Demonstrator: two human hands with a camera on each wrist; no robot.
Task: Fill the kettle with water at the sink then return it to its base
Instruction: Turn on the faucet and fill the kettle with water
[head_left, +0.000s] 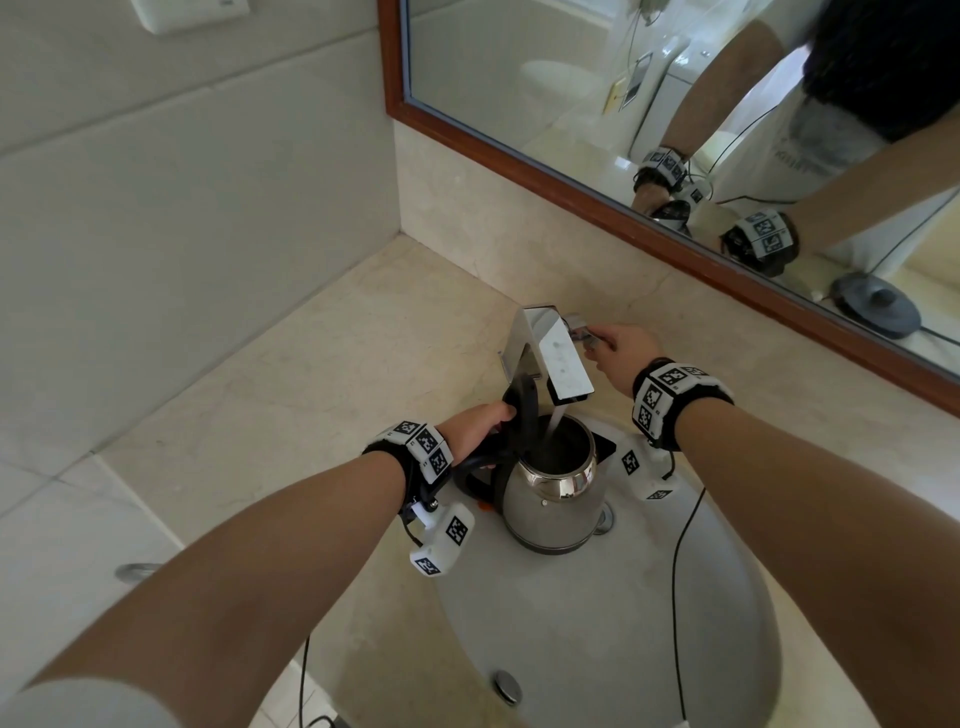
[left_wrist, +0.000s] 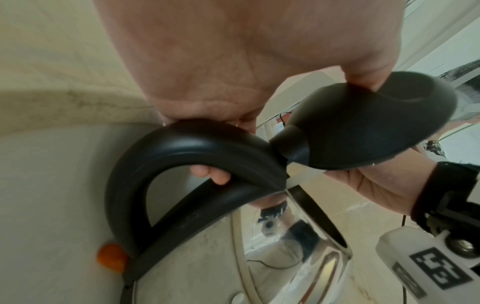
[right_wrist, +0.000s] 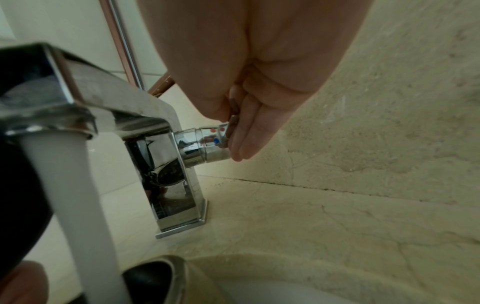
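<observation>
A steel kettle (head_left: 553, 499) with a black handle (left_wrist: 182, 160) stands in the sink basin (head_left: 597, 649) under the chrome tap (head_left: 550, 353). Its black lid (left_wrist: 363, 123) is tipped up and open. A stream of water (right_wrist: 78, 195) runs from the spout into the kettle's mouth. My left hand (head_left: 480, 428) grips the top of the handle, its thumb against the raised lid. My right hand (head_left: 618, 353) pinches the tap's side knob (right_wrist: 210, 144), which carries red and blue dots.
The kettle's round dark base shows only as a reflection (head_left: 878, 301) in the wood-framed mirror (head_left: 675, 104), off to the right on the counter. Beige marble counter (head_left: 311, 374) surrounds the basin; a tiled wall stands at the left. Sensor cables hang by the basin.
</observation>
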